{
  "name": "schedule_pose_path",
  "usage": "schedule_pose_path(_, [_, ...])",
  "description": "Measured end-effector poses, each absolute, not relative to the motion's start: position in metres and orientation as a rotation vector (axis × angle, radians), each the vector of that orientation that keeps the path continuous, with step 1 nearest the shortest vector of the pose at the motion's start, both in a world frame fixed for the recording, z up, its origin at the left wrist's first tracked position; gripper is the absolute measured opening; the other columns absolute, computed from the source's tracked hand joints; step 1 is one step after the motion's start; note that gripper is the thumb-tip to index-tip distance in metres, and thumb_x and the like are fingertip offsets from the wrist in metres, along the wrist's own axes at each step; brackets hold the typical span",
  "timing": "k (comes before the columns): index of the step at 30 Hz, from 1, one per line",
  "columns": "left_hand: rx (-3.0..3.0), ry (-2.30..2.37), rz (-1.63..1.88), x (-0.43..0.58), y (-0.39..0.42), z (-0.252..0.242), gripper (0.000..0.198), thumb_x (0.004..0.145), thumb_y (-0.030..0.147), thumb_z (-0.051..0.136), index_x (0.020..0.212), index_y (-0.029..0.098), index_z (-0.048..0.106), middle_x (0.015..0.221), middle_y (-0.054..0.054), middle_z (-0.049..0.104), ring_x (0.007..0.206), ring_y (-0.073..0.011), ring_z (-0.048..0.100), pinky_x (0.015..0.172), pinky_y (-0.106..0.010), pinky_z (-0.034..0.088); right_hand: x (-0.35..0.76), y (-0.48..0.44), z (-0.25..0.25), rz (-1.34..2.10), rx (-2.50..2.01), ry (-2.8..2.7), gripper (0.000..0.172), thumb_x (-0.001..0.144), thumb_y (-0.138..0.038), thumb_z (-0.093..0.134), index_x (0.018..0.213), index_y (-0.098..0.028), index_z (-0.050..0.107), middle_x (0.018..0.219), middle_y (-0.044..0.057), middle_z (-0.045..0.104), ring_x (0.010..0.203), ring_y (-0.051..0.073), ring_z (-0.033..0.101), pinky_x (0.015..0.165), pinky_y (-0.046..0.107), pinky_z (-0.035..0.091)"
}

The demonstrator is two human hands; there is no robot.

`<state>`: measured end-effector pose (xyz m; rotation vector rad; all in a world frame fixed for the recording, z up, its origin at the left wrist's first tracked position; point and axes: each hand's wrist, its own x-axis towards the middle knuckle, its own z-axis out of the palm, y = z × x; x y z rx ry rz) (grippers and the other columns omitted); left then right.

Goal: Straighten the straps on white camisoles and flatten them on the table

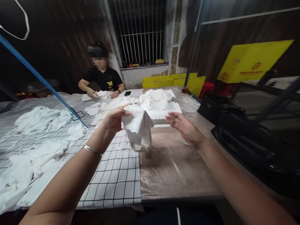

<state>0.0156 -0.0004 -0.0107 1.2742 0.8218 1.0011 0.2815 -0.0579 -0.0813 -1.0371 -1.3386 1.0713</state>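
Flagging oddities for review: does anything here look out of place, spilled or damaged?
Mildly odd: a cup of brownish liquid stands at the far right corner of the table, near the piled white cloths, where a knock might stain them. No spill or damage shows.

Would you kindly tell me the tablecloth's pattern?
The tablecloth has a black grid on white; head view.

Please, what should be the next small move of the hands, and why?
Probably the right hand should take the loose side of the white cloth: only the left hand pinches it, so it hangs in folds, while the right hand looks open and empty.
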Motion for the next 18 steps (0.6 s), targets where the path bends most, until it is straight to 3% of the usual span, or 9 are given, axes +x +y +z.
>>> schedule_pose_path(2, [1.282, 0.777, 0.990, 0.041, -0.013, -0.015, 0.026, 0.055, 0.023, 0.061, 0.079, 0.016, 0.054, 0.060, 0.001, 0.051, 0.047, -0.0107, 0.051, 0.044, -0.022, 0.040, 0.274, -0.046, -0.066, 1.388, -0.884, -1.401, 0.067, 0.071, -0.064, 0.073, 0.121, -0.023, 0.058, 0.125, 0.011, 0.064, 0.117, 0.024, 0.059, 0.099, 0.038, 0.047])
schedule_pose_path(6, [1.265, 0.661, 0.954, 0.063, -0.028, -0.021, 0.033, 0.047, 0.020, 0.062, 0.077, 0.019, 0.049, 0.061, 0.003, 0.050, 0.046, -0.0098, 0.049, 0.042, -0.021, 0.039, 0.282, -0.049, -0.051, 1.788, -0.876, -1.414, 0.054, 0.056, -0.050, 0.089, 0.094, -0.016, 0.070, 0.092, 0.007, 0.072, 0.083, 0.019, 0.067, 0.076, 0.029, 0.055])
schedule_pose_path(9, [1.254, 0.562, 0.894, 0.061, -0.032, -0.025, 0.037, 0.049, 0.023, 0.067, 0.081, 0.019, 0.051, 0.066, 0.002, 0.054, 0.050, -0.0107, 0.052, 0.045, -0.021, 0.040, 0.300, -0.063, -0.047, 1.691, -0.925, -1.240, 0.041, 0.056, -0.036, 0.091, 0.085, -0.018, 0.070, 0.081, 0.002, 0.071, 0.070, 0.014, 0.065, 0.068, 0.024, 0.054])
schedule_pose_path(11, [1.307, 0.536, 0.752, 0.062, -0.034, -0.028, 0.037, 0.056, 0.034, 0.072, 0.086, 0.019, 0.055, 0.071, -0.001, 0.058, 0.055, -0.0133, 0.055, 0.048, -0.023, 0.041, 0.310, -0.068, -0.043, 1.569, -0.910, -1.182, 0.037, 0.055, -0.030, 0.091, 0.083, -0.019, 0.069, 0.078, -0.001, 0.070, 0.069, 0.012, 0.063, 0.068, 0.022, 0.052])
schedule_pose_path(14, [1.532, 0.563, 0.494, 0.080, -0.035, -0.034, 0.044, 0.069, 0.047, 0.073, 0.101, 0.019, 0.062, 0.088, -0.008, 0.065, 0.079, -0.0219, 0.064, 0.063, -0.029, 0.049, 0.315, -0.070, -0.030, 1.458, -0.936, -1.370, 0.030, 0.059, -0.028, 0.087, 0.081, -0.018, 0.070, 0.076, -0.002, 0.069, 0.069, 0.011, 0.062, 0.066, 0.020, 0.050])
schedule_pose_path(16, [1.659, 0.502, 0.475, 0.099, -0.036, -0.035, 0.052, 0.069, 0.044, 0.077, 0.112, 0.018, 0.063, 0.099, -0.011, 0.067, 0.097, -0.0259, 0.063, 0.079, -0.032, 0.050, 0.312, -0.069, -0.018, 1.401, -1.007, -1.645, 0.023, 0.064, -0.027, 0.083, 0.080, -0.016, 0.072, 0.077, 0.001, 0.070, 0.071, 0.012, 0.062, 0.066, 0.021, 0.049])
schedule_pose_path(18, [1.684, 0.429, 0.532, 0.116, -0.035, -0.032, 0.050, 0.066, 0.039, 0.082, 0.107, 0.015, 0.066, 0.097, -0.010, 0.068, 0.098, -0.0247, 0.063, 0.083, -0.032, 0.049, 0.311, -0.068, -0.005, 1.284, -1.095, -1.851, 0.019, 0.066, -0.025, 0.081, 0.079, -0.015, 0.072, 0.078, 0.001, 0.070, 0.071, 0.012, 0.061, 0.065, 0.021, 0.048])
